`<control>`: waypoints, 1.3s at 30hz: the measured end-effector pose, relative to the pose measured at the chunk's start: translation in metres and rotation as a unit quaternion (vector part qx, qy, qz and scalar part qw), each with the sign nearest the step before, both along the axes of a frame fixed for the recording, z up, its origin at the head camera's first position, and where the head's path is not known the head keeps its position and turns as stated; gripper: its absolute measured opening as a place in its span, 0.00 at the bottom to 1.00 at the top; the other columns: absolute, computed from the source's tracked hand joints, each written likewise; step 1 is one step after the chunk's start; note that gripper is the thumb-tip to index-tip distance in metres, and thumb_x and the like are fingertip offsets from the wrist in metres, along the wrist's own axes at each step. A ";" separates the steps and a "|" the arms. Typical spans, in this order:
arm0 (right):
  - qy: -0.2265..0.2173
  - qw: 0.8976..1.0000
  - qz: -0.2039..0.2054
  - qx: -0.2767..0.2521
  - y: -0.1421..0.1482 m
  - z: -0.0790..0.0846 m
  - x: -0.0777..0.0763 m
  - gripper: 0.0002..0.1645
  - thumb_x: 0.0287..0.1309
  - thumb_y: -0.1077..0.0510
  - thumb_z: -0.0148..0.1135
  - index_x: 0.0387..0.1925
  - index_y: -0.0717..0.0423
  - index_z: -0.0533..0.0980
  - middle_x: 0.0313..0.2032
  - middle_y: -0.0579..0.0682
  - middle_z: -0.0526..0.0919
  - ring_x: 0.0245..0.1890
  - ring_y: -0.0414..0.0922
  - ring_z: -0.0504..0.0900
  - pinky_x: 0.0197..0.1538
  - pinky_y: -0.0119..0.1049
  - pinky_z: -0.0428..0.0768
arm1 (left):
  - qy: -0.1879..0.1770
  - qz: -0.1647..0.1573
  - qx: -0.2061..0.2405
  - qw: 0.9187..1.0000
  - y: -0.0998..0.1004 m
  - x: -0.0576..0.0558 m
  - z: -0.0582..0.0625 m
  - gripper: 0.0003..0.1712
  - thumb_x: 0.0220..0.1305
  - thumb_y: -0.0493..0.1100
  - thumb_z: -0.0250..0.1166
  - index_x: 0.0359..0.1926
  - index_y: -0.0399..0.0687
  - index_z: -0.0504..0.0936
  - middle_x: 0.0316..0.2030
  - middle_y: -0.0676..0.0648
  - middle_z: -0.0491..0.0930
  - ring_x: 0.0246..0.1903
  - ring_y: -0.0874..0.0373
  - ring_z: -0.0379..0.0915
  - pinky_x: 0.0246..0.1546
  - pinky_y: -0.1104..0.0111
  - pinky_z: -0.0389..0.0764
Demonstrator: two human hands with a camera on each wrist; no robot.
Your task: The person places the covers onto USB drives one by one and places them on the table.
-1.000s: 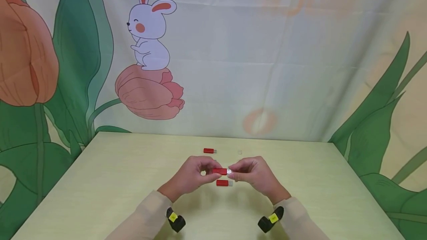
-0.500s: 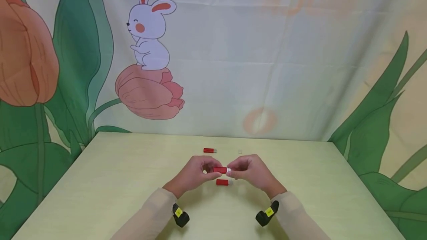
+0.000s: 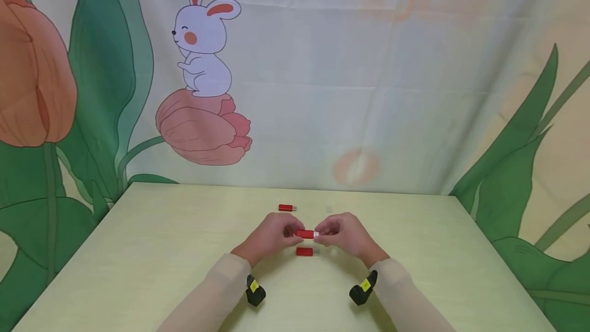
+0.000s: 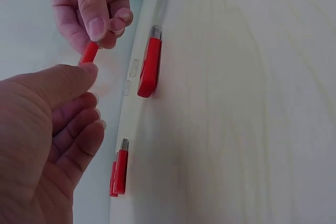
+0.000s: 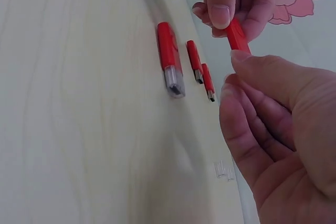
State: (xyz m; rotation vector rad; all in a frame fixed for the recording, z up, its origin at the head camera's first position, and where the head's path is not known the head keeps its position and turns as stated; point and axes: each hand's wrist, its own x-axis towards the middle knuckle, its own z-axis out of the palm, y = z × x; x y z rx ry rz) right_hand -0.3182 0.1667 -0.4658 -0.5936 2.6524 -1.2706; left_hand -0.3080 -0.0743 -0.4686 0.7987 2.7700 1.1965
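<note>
Between the hands, above the table, is a red USB flash drive (image 3: 304, 234). My left hand (image 3: 273, 234) pinches its red body between thumb and fingers. From the other side my right hand (image 3: 346, 234) pinches the pale plug end. Fingertips cover most of that end, so whether a clear cap sits on it cannot be told. Just below the hands lies a second red flash drive (image 5: 169, 51), with a clear cap (image 5: 177, 85) over its plug. Two more red flash drives (image 5: 194, 59) lie side by side farther back, their metal plugs bare.
Two small clear caps (image 5: 220, 170) lie on the table at the back, right of the two bare drives. The pale wooden table (image 3: 152, 250) ends at a printed curtain (image 3: 295, 91) behind it. Each wrist wears a black camera (image 3: 255, 292).
Both hands, still holding the flash drive, have shifted slightly away from the body. Less of the pale plug end shows between the right fingertips. The drives on the table have stayed put.
</note>
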 end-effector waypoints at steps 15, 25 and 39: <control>0.012 0.997 0.001 0.072 -0.007 -0.008 -0.009 0.07 0.53 0.57 0.79 0.36 0.47 0.89 0.31 0.41 0.88 0.32 0.40 0.82 0.40 0.33 0.82 | 0.009 0.015 -0.114 0.993 0.015 -0.011 -0.002 0.08 0.60 0.40 0.76 0.42 0.47 0.90 0.35 0.53 0.86 0.36 0.61 0.75 0.46 0.66 0.82; 0.004 0.996 0.014 0.083 -0.012 -0.004 -0.010 0.07 0.53 0.61 0.78 0.36 0.51 0.89 0.31 0.42 0.89 0.32 0.39 0.83 0.43 0.34 0.82 | -0.007 0.021 -0.130 0.991 0.016 -0.013 -0.004 0.08 0.59 0.40 0.76 0.40 0.45 0.90 0.32 0.55 0.85 0.34 0.60 0.75 0.45 0.66 0.82; 0.021 0.993 0.019 0.115 -0.012 -0.008 -0.012 0.07 0.53 0.58 0.78 0.36 0.50 0.89 0.30 0.41 0.88 0.31 0.39 0.79 0.39 0.32 0.80 | -0.002 0.007 -0.122 0.992 0.013 -0.012 -0.005 0.09 0.60 0.39 0.75 0.41 0.41 0.90 0.35 0.49 0.84 0.36 0.59 0.74 0.46 0.63 0.81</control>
